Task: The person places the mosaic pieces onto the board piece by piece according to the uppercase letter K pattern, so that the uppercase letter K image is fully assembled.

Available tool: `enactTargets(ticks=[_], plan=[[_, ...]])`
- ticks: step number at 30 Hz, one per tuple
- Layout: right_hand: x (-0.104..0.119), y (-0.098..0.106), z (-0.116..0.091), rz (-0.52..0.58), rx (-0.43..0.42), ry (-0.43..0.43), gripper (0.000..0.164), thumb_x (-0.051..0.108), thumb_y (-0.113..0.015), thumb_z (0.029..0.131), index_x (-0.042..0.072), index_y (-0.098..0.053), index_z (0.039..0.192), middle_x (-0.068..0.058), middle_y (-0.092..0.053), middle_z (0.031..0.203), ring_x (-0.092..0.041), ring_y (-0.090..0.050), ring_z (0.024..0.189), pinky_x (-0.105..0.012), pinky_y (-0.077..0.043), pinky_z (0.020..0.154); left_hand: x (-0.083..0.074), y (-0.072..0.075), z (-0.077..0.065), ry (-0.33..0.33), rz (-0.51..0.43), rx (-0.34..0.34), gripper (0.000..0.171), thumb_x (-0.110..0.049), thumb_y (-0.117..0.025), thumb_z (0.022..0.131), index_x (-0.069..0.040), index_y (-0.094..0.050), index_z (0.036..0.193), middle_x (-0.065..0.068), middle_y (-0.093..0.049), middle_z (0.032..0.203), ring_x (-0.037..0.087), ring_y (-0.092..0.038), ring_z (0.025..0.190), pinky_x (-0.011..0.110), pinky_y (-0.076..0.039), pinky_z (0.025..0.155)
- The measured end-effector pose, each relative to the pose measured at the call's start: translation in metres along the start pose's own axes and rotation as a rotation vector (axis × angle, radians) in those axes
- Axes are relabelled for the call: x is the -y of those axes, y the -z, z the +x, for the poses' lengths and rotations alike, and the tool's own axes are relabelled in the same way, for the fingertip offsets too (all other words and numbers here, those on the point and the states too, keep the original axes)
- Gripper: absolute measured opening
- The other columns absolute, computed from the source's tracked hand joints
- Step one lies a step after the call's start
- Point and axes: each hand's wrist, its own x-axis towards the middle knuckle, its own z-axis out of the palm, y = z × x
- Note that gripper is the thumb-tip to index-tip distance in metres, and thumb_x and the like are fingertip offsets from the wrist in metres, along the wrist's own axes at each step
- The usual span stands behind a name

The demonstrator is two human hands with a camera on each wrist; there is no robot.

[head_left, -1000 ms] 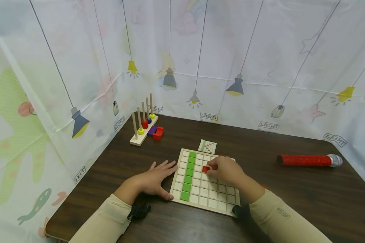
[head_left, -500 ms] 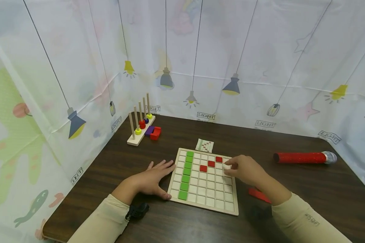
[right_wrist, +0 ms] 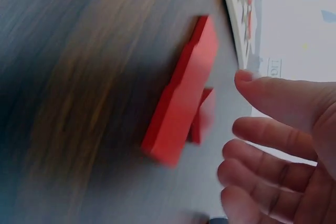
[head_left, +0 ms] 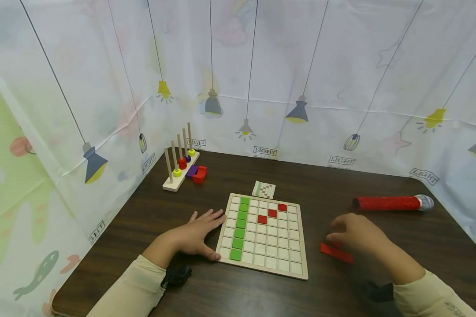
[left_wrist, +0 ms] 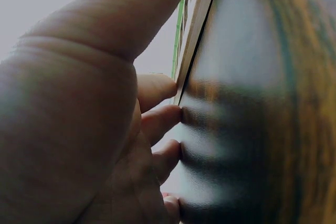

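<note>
Head view, board (head_left: pixel 303 246) holding coloured tiles (head_left: pixel 239 223), left hand (head_left: pixel 192 235) spread, right hand (head_left: pixel 357 231) loosely curled

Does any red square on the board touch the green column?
No, a column of white squares lies between the green column and the nearest red square.

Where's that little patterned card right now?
In the head view, the patterned card lies on the table just beyond the far edge of the grid board, near that edge's middle and left of the red tube.
</note>
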Motion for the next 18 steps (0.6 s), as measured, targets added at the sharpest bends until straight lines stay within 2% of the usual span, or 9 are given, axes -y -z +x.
enactTargets(ticks=[4,9,14,18], plan=[[-0.008,0.0,-0.002,-0.016,0.036,-0.056,0.038,0.036,-0.083,0.083,0.005,-0.074,0.101,-0.007,-0.072,0.095,-0.029,-0.067,0.084,-0.053,-0.053,0.072,0.0,0.0,-0.002,-0.007,-0.004,-0.006,0.113,-0.059,-0.08,0.081,-0.019,-0.017,0.166,0.002,-0.008,0.17,0.028,0.003,0.155,0.062,0.008,0.117],[-0.01,-0.003,-0.002,-0.005,0.06,-0.085,0.028,0.032,-0.083,0.084,0.008,-0.072,0.093,0.0,-0.066,0.083,-0.02,-0.06,0.074,-0.045,-0.051,0.065,-0.001,0.002,-0.003,-0.007,-0.01,-0.011,0.112,-0.058,-0.08,0.082,-0.018,-0.017,0.165,0.003,-0.008,0.17,0.029,0.002,0.155,0.062,0.008,0.117],[-0.012,-0.003,-0.001,0.012,0.048,-0.065,0.023,0.026,-0.083,0.084,0.008,-0.069,0.091,0.001,-0.064,0.082,-0.02,-0.058,0.073,-0.043,-0.05,0.064,-0.001,0.002,-0.003,-0.005,-0.011,-0.005,0.111,-0.058,-0.08,0.082,-0.018,-0.017,0.165,0.002,-0.008,0.17,0.028,0.002,0.155,0.062,0.009,0.117],[-0.016,-0.007,0.004,0.067,0.011,-0.047,0.019,0.014,-0.081,0.084,0.009,-0.065,0.092,-0.001,-0.063,0.081,-0.021,-0.057,0.071,-0.041,-0.049,0.062,-0.001,0.001,-0.002,-0.006,-0.007,-0.002,0.111,-0.059,-0.079,0.082,-0.019,-0.018,0.165,0.002,-0.009,0.17,0.028,0.002,0.155,0.062,0.008,0.117]])
